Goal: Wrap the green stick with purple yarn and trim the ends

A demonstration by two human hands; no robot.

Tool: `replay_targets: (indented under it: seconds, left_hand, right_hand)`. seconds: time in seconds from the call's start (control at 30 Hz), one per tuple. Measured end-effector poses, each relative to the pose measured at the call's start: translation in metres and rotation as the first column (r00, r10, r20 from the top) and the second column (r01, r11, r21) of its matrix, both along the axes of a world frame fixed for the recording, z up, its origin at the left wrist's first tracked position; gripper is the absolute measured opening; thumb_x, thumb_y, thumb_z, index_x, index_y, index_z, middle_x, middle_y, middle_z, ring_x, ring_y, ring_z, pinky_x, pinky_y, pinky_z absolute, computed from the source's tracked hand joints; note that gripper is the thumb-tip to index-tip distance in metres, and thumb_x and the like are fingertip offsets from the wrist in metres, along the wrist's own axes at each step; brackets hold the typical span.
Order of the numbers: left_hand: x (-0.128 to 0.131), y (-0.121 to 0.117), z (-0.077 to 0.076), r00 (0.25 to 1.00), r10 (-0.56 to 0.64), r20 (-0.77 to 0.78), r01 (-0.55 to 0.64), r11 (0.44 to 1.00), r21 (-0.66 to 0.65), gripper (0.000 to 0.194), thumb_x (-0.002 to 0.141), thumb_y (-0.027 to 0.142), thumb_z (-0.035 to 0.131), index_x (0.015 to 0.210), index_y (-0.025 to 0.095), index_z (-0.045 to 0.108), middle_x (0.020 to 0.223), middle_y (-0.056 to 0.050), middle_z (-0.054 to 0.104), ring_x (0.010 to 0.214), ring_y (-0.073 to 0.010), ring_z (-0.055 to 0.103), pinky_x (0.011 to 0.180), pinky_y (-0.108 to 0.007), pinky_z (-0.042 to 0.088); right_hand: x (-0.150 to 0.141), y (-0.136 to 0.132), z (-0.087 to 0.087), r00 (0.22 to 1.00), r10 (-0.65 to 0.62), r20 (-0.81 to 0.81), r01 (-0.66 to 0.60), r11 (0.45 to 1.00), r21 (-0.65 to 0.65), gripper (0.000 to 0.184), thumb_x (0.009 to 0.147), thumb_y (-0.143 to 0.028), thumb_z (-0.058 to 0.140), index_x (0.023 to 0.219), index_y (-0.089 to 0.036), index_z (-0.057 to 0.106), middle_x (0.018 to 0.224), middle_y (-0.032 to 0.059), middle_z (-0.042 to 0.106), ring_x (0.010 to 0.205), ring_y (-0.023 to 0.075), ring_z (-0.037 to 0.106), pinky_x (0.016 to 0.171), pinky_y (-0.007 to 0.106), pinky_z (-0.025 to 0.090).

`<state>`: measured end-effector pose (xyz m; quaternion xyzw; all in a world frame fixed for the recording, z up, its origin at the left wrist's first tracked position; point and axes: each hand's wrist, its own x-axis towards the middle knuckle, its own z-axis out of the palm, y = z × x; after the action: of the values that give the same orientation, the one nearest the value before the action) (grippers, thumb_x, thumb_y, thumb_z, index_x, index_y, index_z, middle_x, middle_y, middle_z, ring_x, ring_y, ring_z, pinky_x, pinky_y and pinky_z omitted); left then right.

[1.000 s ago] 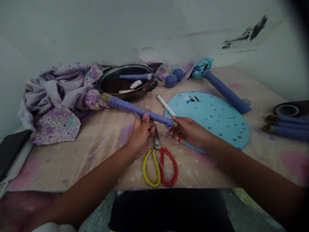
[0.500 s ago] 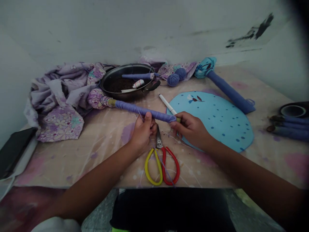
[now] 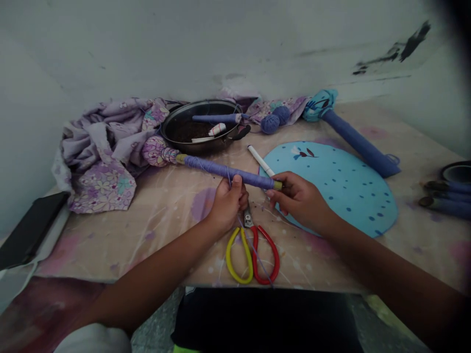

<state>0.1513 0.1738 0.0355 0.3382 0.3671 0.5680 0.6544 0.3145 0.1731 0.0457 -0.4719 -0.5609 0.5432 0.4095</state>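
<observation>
My left hand point(image 3: 228, 201) is closed around the middle of a long stick wrapped in purple yarn point(image 3: 209, 167), thumb on top. My right hand point(image 3: 298, 198) pinches the stick's near bare end. The stick's far end carries a bundle of floral cloth point(image 3: 156, 151). A thin purple thread point(image 3: 253, 247) runs from the stick down over the table's front edge. Scissors with one yellow and one red handle point(image 3: 252, 252) lie just below my hands. A white marker point(image 3: 260, 160) lies behind my right hand, on the edge of a blue dotted oval sheet point(image 3: 342, 184).
A dark metal pan point(image 3: 200, 128) holds another wrapped stick. Crumpled floral fabric point(image 3: 106, 157) lies at the back left. Two purple yarn balls point(image 3: 275, 119), a long purple roll point(image 3: 358, 143), more wrapped sticks point(image 3: 447, 201) and a tape roll point(image 3: 456, 172) sit at the right. A dark flat object point(image 3: 31, 228) rests at the left edge.
The view has shifted, so everything sits a little further right in the picture. Both hands keep their hold on the wrapped stick, which lies a bit flatter than before.
</observation>
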Motion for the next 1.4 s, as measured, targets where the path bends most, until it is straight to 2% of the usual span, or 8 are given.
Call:
replay_targets:
  seconds: [0.23, 0.4, 0.5, 0.77, 0.9, 1.0, 1.27, 1.4]
  left_hand:
    - [0.001, -0.005, -0.001, 0.996, -0.084, 0.02, 0.083, 0.996, 0.029, 0.044, 0.073, 0.057, 0.058, 0.094, 0.02, 0.046, 0.051, 0.011, 0.032, 0.035, -0.0021, 0.025, 0.035, -0.015, 0.019]
    - [0.002, -0.003, -0.003, 0.999, -0.037, -0.022, 0.037, 0.999, 0.018, 0.042, 0.074, 0.054, 0.06, 0.076, 0.02, 0.036, 0.05, 0.011, 0.029, 0.035, -0.0013, 0.025, 0.035, -0.015, 0.019]
    - [0.002, -0.003, -0.003, 0.999, -0.037, -0.024, 0.038, 0.999, 0.011, 0.042, 0.074, 0.055, 0.06, 0.075, 0.02, 0.035, 0.05, 0.011, 0.03, 0.035, -0.0015, 0.025, 0.035, -0.015, 0.019]
    - [0.003, -0.005, -0.003, 0.991, -0.112, -0.073, 0.114, 0.993, 0.021, 0.042, 0.073, 0.056, 0.059, 0.083, 0.02, 0.041, 0.048, 0.011, 0.033, 0.035, -0.0019, 0.026, 0.036, -0.015, 0.019]
    - [0.003, -0.002, -0.006, 0.99, -0.1, -0.099, 0.103, 0.994, 0.027, 0.044, 0.074, 0.055, 0.06, 0.073, 0.02, 0.033, 0.048, 0.012, 0.031, 0.035, -0.0012, 0.025, 0.035, -0.015, 0.019]
    - [0.003, -0.002, -0.008, 0.987, -0.119, -0.111, 0.123, 0.992, 0.026, 0.043, 0.074, 0.055, 0.059, 0.074, 0.021, 0.033, 0.048, 0.012, 0.029, 0.035, -0.0014, 0.025, 0.035, -0.015, 0.02]
    - [0.005, -0.007, -0.006, 0.972, -0.21, -0.104, 0.216, 0.975, 0.052, 0.048, 0.073, 0.059, 0.057, 0.096, 0.019, 0.045, 0.05, 0.01, 0.035, 0.034, -0.0021, 0.025, 0.035, -0.016, 0.018]
    - [0.006, -0.006, -0.006, 0.98, -0.178, -0.091, 0.182, 0.982, 0.043, 0.043, 0.073, 0.057, 0.059, 0.084, 0.018, 0.045, 0.048, 0.011, 0.028, 0.034, -0.0017, 0.023, 0.035, -0.016, 0.016]
  right_hand:
    - [-0.01, 0.002, 0.012, 0.95, 0.087, -0.301, -0.258, 0.763, -0.593, 0.051, 0.093, -0.052, 0.026, 0.067, -0.015, 0.05, 0.045, -0.0048, 0.044, 0.025, 0.0006, 0.026, 0.025, 0.014, 0.018]
    - [-0.007, -0.002, -0.002, 1.0, -0.001, -0.005, 0.0, 0.993, -0.12, 0.044, 0.083, -0.053, 0.051, 0.111, -0.019, 0.05, 0.082, 0.0039, 0.06, 0.052, 0.0104, 0.057, 0.037, 0.019, 0.04]
    - [-0.008, -0.003, -0.006, 0.992, -0.024, 0.126, 0.006, 0.99, 0.144, 0.05, 0.069, -0.041, 0.072, 0.111, -0.021, 0.052, 0.088, 0.0038, 0.061, 0.061, 0.0112, 0.057, 0.044, 0.02, 0.043]
    - [-0.014, -0.001, 0.011, 0.925, 0.206, -0.319, -0.356, 0.763, -0.54, 0.049, 0.093, -0.053, 0.023, 0.081, -0.015, 0.052, 0.05, -0.0069, 0.039, 0.028, 0.0015, 0.022, 0.029, 0.016, 0.018]
    - [-0.007, -0.004, 0.004, 0.999, 0.05, -0.007, -0.05, 0.992, -0.115, 0.046, 0.077, -0.054, 0.059, 0.107, -0.021, 0.049, 0.074, 0.0004, 0.058, 0.05, 0.0097, 0.052, 0.038, 0.019, 0.038]
    - [-0.008, -0.007, 0.0, 0.994, -0.021, 0.109, 0.005, 0.99, 0.141, 0.046, 0.065, -0.037, 0.075, 0.103, -0.022, 0.055, 0.085, 0.0025, 0.061, 0.06, 0.0109, 0.055, 0.045, 0.02, 0.042]
    - [-0.02, -0.006, 0.015, 0.895, 0.025, -0.445, -0.316, 0.741, -0.593, 0.035, 0.094, -0.036, 0.029, 0.073, -0.016, 0.048, 0.044, -0.0089, 0.036, 0.026, 0.001, 0.019, 0.026, 0.013, 0.013]
    - [-0.014, -0.009, 0.004, 0.993, 0.01, -0.12, -0.036, 0.976, -0.217, 0.035, 0.083, -0.051, 0.051, 0.1, -0.021, 0.047, 0.064, -0.0017, 0.058, 0.042, 0.0086, 0.05, 0.034, 0.017, 0.033]
